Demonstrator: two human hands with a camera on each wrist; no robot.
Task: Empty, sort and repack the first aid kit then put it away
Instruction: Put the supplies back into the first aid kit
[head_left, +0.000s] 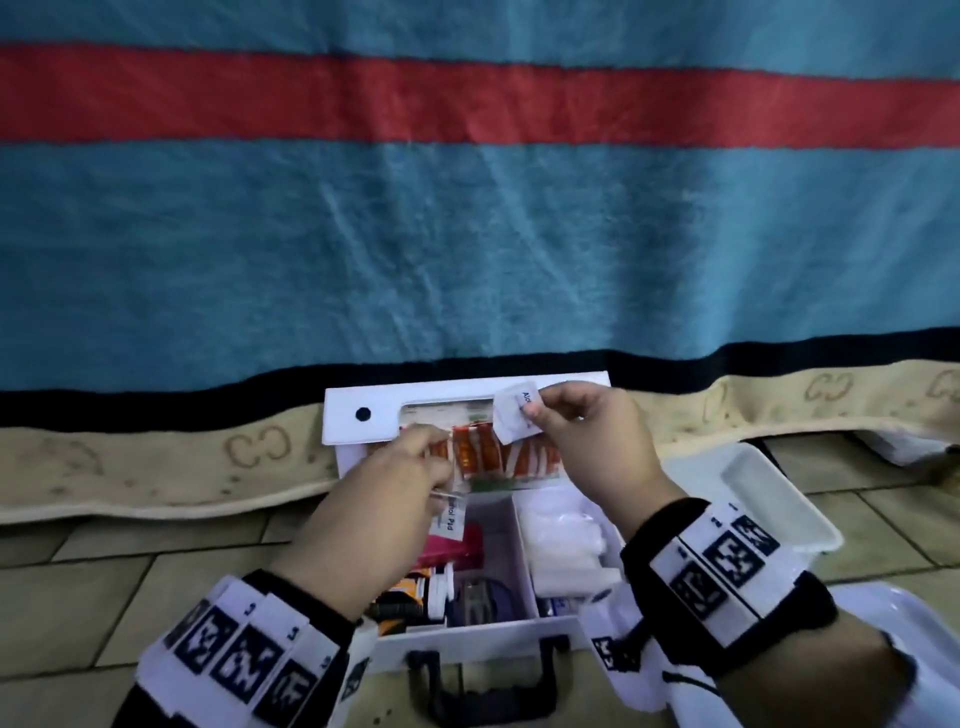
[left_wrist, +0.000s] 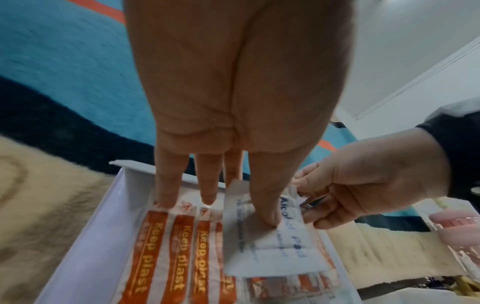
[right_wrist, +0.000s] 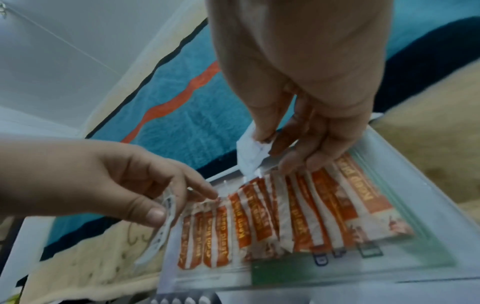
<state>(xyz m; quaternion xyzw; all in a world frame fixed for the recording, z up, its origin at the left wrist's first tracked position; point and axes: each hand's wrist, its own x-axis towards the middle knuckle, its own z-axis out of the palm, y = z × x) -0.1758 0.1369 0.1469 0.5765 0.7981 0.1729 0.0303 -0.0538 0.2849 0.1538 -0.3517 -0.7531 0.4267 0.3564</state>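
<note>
The white first aid kit (head_left: 467, 631) stands open on the floor, its lid (head_left: 353, 415) leaning back against the bed. A row of orange-and-white plasters (head_left: 478, 452) (left_wrist: 168, 246) (right_wrist: 259, 216) lies in the lid. My left hand (head_left: 441, 467) (right_wrist: 161, 207) pinches an alcohol pad sachet (head_left: 448, 517) (left_wrist: 270, 236) (right_wrist: 161, 226) between thumb and forefinger, while its other fingers (left_wrist: 166, 197) touch the tops of the plasters. My right hand (head_left: 535, 410) (left_wrist: 363, 189) (right_wrist: 265, 144) pinches a second white alcohol pad sachet (head_left: 514, 415) (right_wrist: 250, 158) just above the plasters.
In the kit's base lie white bandage rolls (head_left: 561, 540), a pink packet (head_left: 452, 545) and small bottles (head_left: 436, 587). A white plastic tray (head_left: 753, 493) sits on the tiled floor to the right. A blue, red-striped blanket (head_left: 467, 234) hangs behind the lid.
</note>
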